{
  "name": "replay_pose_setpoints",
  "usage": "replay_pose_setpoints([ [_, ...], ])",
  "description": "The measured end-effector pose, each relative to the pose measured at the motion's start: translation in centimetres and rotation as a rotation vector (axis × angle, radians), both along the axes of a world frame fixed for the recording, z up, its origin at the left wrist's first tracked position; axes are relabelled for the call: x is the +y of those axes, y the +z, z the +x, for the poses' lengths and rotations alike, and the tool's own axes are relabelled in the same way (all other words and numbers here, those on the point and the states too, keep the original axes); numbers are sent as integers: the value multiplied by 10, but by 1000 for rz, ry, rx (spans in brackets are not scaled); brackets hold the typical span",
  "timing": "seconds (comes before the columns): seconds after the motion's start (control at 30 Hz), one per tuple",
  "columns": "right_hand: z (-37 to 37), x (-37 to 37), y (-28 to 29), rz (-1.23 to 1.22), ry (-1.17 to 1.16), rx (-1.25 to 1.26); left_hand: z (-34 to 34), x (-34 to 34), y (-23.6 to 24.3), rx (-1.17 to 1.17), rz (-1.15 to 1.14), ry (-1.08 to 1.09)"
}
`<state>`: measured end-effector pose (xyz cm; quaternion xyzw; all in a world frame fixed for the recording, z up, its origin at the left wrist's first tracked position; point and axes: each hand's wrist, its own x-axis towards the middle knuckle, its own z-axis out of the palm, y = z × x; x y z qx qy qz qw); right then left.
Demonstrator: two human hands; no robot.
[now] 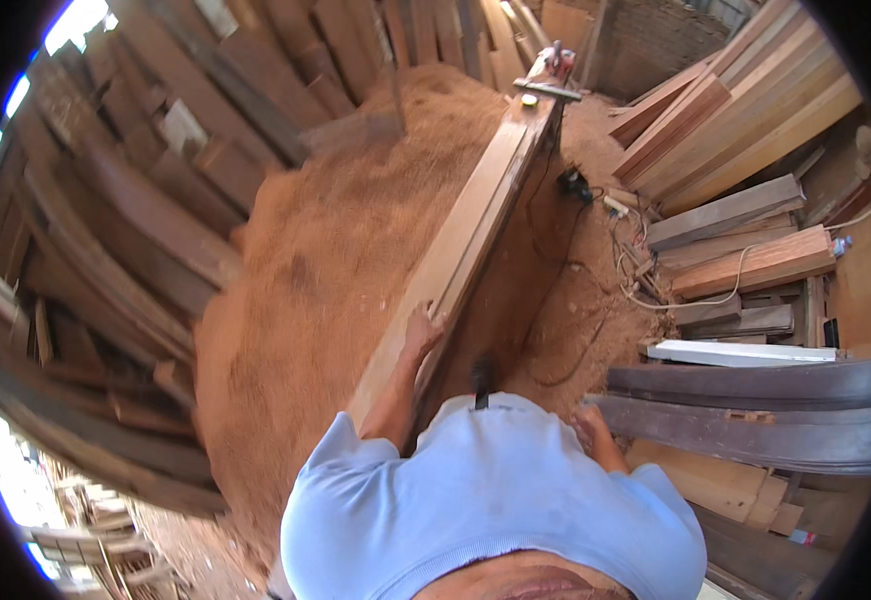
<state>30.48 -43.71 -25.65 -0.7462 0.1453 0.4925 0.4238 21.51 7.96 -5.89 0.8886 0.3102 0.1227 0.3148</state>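
Observation:
My left hand [424, 326] rests on a long pale wooden board [476, 205], its fingers apart near the edge. The board runs away from me on a narrow bench, with a dark groove or gap along its length. A small yellow object [529, 102] lies at its far end, beside a crosswise metal bar [546, 88]. My right hand [588, 425] is low by my right side, partly behind my shirt; whether it holds anything is hidden.
Sawdust [306, 250] covers the ground left of the bench. Leaning planks [126, 180] line the left. Stacked timber [716, 130] and dark curved boards [746, 385] stand or lie on the right. A dark power tool [574, 184], cords and a white cable [681, 304] lie right of the bench.

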Motion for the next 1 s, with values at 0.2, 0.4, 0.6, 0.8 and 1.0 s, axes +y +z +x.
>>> replay_pose_setpoints([
  [0.2, 45, 32, 48, -232, -394, -6, 109, 82, -4, 245, -48, -68],
  [0.4, 118, 72, 75, -273, 47, -313, 166, 69, -17, 451, -93, 100],
  [0.6, 264, 89, -14, -178, 541, -353, 172, 61, -39, 394, -65, 245],
  [0.8, 479, 195, -11, -35, 973, -551, 190, 69, -29, 561, -234, 295],
  [1.0, 559, 400, 142, 29, 650, -49, 183, 81, -39, 657, -427, 417],
])
